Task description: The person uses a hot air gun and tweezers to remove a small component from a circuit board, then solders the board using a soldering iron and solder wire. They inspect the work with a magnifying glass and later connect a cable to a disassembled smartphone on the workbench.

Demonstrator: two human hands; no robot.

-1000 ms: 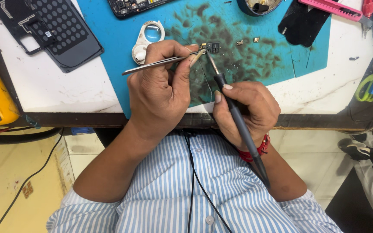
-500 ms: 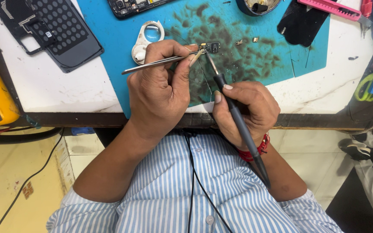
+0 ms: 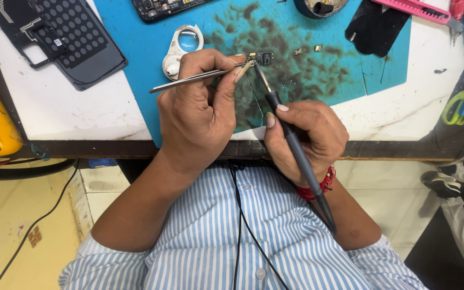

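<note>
- The left hand (image 3: 197, 115) sits over the blue mat (image 3: 135, 86), its fingers clamped on a pair of metal tweezers (image 3: 189, 80) whose tips press at a small circuit board (image 3: 261, 57).
- The right hand (image 3: 307, 137) grips a dark soldering iron (image 3: 291, 142) like a pen, fingers closed tight around the shaft, the thin tip touching the near edge of that little board.
- Against half a second and a full second ago, nothing much shifts: both hands hold the same pose, tweezers and iron meet at the same spot, and the board has not moved on the mat.
- That steadiness reads as a joint being worked in place, not a part being lifted away.
- The small board lies on the stained middle of the mat, near the top of the white surface (image 3: 55, 113).
- Just beside the left hand lies a white magnifier (image 3: 181, 45); a black phone back panel (image 3: 76, 45) rests well apart to the left.
</note>
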